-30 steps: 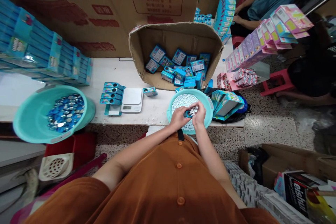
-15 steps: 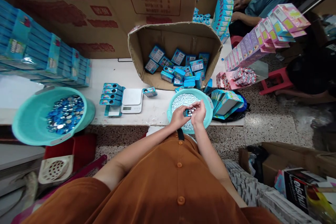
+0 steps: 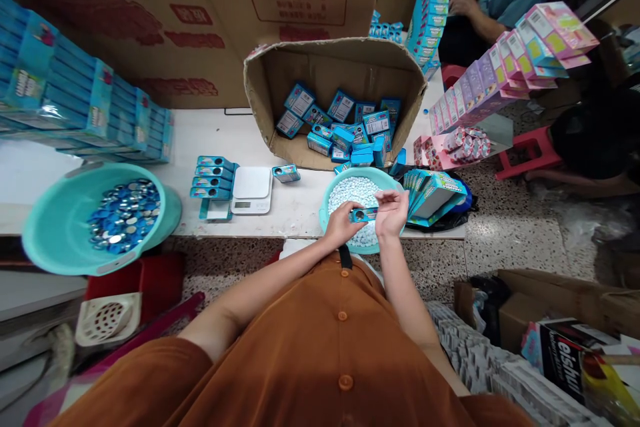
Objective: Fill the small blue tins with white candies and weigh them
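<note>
Two hands point(image 3: 343, 225) over basin point(image 3: 324, 207) overhanging table edge point(image 3: 250, 235), blue box point(image 3: 364, 215) between.

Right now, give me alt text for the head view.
A person's left hand holds a small blue box over a teal basin of white pellets; the open right hand is beside it. Behind sits a cardboard carton of blue boxes.

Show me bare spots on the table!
Bare table shows between the scale and the right tub, in front of the lone box, and behind the scale toward the printed carton. Blue packages crowd the tub's right side.
</note>
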A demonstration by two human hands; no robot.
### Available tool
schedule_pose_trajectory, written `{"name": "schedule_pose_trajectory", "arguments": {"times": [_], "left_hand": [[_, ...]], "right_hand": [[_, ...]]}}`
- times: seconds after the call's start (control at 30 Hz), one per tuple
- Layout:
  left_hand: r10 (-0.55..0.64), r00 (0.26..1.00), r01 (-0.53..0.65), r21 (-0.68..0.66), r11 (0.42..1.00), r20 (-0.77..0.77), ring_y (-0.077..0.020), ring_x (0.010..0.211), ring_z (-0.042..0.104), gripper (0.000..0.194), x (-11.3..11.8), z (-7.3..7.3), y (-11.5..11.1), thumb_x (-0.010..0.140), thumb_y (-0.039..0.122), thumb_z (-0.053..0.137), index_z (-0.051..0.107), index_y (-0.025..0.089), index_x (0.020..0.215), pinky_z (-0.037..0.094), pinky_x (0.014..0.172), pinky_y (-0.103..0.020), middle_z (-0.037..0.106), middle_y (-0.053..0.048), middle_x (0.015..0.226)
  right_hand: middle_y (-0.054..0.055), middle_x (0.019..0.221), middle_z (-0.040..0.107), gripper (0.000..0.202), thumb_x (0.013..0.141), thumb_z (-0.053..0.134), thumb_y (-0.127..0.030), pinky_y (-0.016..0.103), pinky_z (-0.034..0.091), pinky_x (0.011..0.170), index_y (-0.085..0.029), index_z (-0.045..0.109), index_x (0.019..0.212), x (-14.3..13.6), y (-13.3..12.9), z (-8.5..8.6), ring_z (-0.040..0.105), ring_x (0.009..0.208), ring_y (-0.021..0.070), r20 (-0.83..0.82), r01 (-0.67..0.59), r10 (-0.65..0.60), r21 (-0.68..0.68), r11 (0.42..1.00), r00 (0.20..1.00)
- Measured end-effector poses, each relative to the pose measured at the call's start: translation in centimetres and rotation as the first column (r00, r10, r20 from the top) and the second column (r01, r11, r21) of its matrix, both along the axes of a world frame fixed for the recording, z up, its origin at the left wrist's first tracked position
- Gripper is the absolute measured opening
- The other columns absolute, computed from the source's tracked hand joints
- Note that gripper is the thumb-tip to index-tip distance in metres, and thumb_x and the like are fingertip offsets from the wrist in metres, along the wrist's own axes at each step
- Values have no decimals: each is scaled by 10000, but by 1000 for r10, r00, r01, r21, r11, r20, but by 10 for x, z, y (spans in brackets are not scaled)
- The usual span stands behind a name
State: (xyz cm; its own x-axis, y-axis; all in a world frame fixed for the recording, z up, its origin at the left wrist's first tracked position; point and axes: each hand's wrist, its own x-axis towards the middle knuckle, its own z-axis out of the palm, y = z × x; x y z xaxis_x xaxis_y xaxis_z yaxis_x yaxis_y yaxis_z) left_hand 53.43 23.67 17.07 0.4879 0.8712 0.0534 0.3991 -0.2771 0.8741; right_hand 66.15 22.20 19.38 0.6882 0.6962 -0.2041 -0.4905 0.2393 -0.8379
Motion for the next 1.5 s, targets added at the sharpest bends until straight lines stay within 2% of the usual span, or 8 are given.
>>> {"name": "schedule_pose_trajectory", "arguments": {"times": [0.1,0.27,0.47,0.57,0.63,0.93,1.13,1.5], "left_hand": [[49,998,-49,-15,999,32,-181,920,589,310,-9,-4,1,670,200,693,578,207,958,468,814,-306,629,-22,961],[80,997,-80,16,997,6,-185,955,586,301,-25,-6,-2,687,206,688,578,218,967,460,843,-310,628,-20,971],[122,992,-122,17,992,-44,-180,943,587,285,-39,-5,-5,706,209,669,574,219,974,462,845,-311,623,-23,968],[119,991,-118,19,993,-61,-177,937,588,274,-43,-4,-5,712,211,663,573,217,971,461,839,-308,621,-23,962],[113,991,-112,19,994,-66,-175,930,587,268,-43,-4,-5,718,231,665,572,215,969,460,828,-303,620,-22,957],[109,989,-107,29,994,-100,-183,949,576,291,-39,-7,-4,708,211,661,563,217,982,459,835,-315,612,-26,975],[81,987,-75,51,996,-138,-195,938,584,288,-31,-11,-3,696,212,672,574,213,967,460,832,-329,625,-33,959],[-22,978,47,115,992,-208,-232,939,581,313,-8,-4,-5,653,174,653,578,192,956,441,821,-363,641,-49,944]], "right_hand": [[1,658,591,430,840,357,-549,284,471,721,-196,569,716,27,-5,-41,583,656,125,161,142,-114,-177,974,980],[69,872,634,324,806,422,-438,314,417,827,-173,606,828,32,-17,-124,562,869,191,428,-111,571,-725,680,701],[117,1059,586,278,754,501,-262,314,363,889,-158,584,998,-20,-26,-153,503,1026,228,508,-78,786,-821,565,352],[78,966,615,207,755,495,-269,286,383,802,-191,590,921,-29,-28,-150,536,927,211,453,-171,816,-828,534,359],[54,886,627,144,720,533,-271,272,385,750,-202,593,831,-27,-28,-149,548,870,202,384,-249,773,-792,557,505],[-48,518,455,294,772,428,-496,208,325,408,-217,434,681,-8,-10,-109,411,446,98,-133,-343,322,-517,784,937],[-68,566,463,180,741,515,-343,165,287,375,-221,397,681,6,-3,-32,384,417,55,-568,-257,214,4,966,795],[-11,612,548,243,751,492,-333,238,458,572,-194,441,558,-32,-5,3,543,585,107,-416,-229,214,13,973,884]]}}
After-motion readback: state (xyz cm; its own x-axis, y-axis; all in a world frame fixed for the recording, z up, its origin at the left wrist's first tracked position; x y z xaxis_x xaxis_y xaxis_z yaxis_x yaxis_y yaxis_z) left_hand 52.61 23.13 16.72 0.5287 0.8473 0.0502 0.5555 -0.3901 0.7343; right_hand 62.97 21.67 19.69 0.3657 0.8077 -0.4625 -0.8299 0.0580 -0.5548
